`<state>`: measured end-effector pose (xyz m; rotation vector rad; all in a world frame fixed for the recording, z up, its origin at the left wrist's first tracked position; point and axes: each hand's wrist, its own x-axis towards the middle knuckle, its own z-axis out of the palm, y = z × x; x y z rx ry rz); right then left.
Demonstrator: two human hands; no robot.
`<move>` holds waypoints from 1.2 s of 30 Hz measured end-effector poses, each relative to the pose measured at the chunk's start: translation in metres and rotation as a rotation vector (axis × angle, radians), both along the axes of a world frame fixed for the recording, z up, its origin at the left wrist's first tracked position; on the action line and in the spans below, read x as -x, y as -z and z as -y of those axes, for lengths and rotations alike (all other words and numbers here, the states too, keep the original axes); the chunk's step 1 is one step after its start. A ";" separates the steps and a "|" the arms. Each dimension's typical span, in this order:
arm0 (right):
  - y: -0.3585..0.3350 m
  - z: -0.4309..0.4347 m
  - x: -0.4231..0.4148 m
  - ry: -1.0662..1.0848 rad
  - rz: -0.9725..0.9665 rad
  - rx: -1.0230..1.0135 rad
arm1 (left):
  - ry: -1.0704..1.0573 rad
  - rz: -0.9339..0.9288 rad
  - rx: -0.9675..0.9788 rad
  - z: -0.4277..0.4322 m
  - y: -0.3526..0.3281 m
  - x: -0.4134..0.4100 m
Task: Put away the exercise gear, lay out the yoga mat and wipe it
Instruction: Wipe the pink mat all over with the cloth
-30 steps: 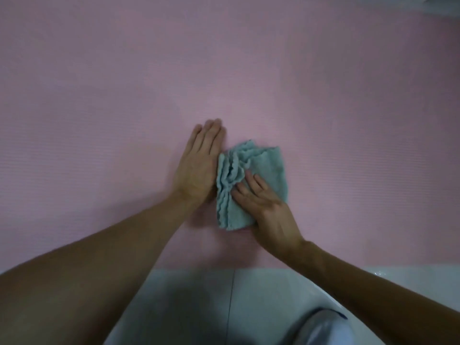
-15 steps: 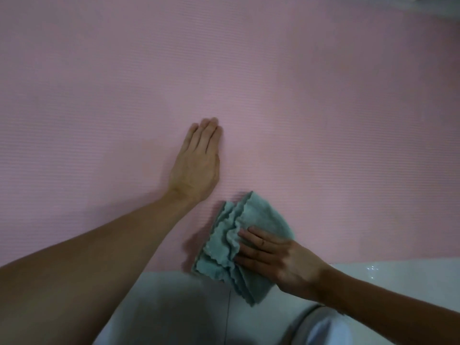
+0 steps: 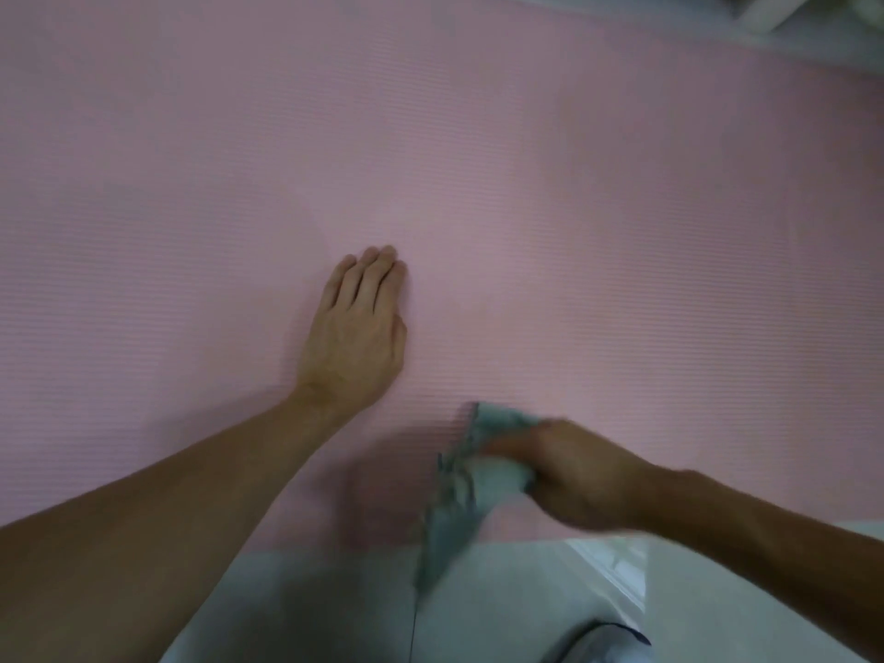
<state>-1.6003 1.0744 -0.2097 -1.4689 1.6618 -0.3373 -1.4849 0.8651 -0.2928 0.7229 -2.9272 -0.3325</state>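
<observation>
The pink yoga mat (image 3: 526, 184) lies unrolled and fills most of the view. My left hand (image 3: 356, 332) rests flat on it near the middle, palm down, fingers together, holding nothing. My right hand (image 3: 569, 471) is at the mat's near edge, fingers closed around a bunched grey-green cloth (image 3: 454, 500). The cloth is lifted, blurred by motion, and its loose end hangs down over the mat's edge toward the floor.
Pale tiled floor (image 3: 335, 610) runs along the near side of the mat. A bit of light clothing (image 3: 598, 643) shows at the bottom. Beyond the mat's far right corner lie pale, indistinct objects (image 3: 775, 12).
My right hand dragged the cloth from beside my left hand down to the mat's near edge, then gathered and lifted it. My left hand stayed flat in place.
</observation>
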 end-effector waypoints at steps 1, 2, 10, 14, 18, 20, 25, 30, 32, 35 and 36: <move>-0.006 0.014 0.007 0.177 0.041 -0.004 | -0.002 0.001 0.009 0.000 0.000 0.000; -0.010 0.027 0.018 0.379 0.085 -0.006 | 0.007 0.001 0.019 0.000 0.002 -0.001; 0.004 0.065 0.095 1.349 0.617 -0.239 | -0.049 -0.080 0.059 0.019 -0.018 0.059; 0.013 0.063 0.113 1.371 0.731 -0.318 | -0.027 -0.160 -0.027 0.022 -0.007 0.117; 0.010 0.060 0.151 1.485 0.757 -0.204 | -0.081 -0.082 -0.036 0.018 0.001 0.154; 0.009 0.063 0.170 1.519 0.739 -0.181 | -0.090 -0.040 0.025 0.015 0.005 0.159; 0.002 0.094 0.228 1.357 0.655 -0.229 | -0.105 -0.013 0.100 0.017 0.004 0.162; -0.023 0.167 0.291 1.280 0.405 0.194 | -0.115 0.007 0.076 0.017 0.002 0.164; -0.032 0.197 0.306 1.184 0.139 0.416 | -0.118 0.008 0.067 0.017 0.001 0.163; -0.038 0.233 0.307 0.919 -0.460 0.604 | -0.119 0.012 0.066 0.018 0.001 0.164; -0.034 0.242 0.305 0.837 -0.617 0.639 | -0.118 0.012 0.065 0.018 0.001 0.164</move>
